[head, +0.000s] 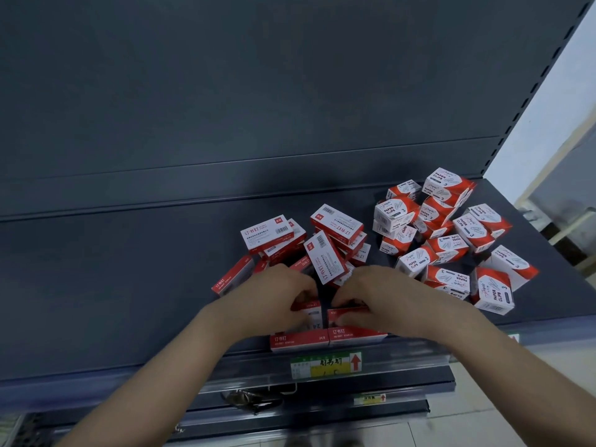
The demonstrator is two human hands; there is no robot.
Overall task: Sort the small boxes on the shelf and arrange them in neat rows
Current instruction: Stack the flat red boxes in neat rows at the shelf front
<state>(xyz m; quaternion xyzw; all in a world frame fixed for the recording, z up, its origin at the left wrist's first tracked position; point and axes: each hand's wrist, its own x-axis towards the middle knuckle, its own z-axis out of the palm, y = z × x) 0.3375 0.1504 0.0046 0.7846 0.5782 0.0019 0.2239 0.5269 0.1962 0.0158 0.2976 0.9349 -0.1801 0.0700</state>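
Head view | left hand (277, 296) and right hand (371, 295), fingers (303, 287) curled on two staple boxes (346, 316) just behind the price label (325, 366) | row-building step on the shelf (129, 285) | next likely: square them, draw from loose pile (335, 227) behind label.

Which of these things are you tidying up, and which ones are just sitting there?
For the job:
- lined-up staple boxes, gripped by the left hand and the right hand
- jumbled staple boxes
- paper clip boxes
- shelf

Just there:
- price label
- lower label
- metal bits below
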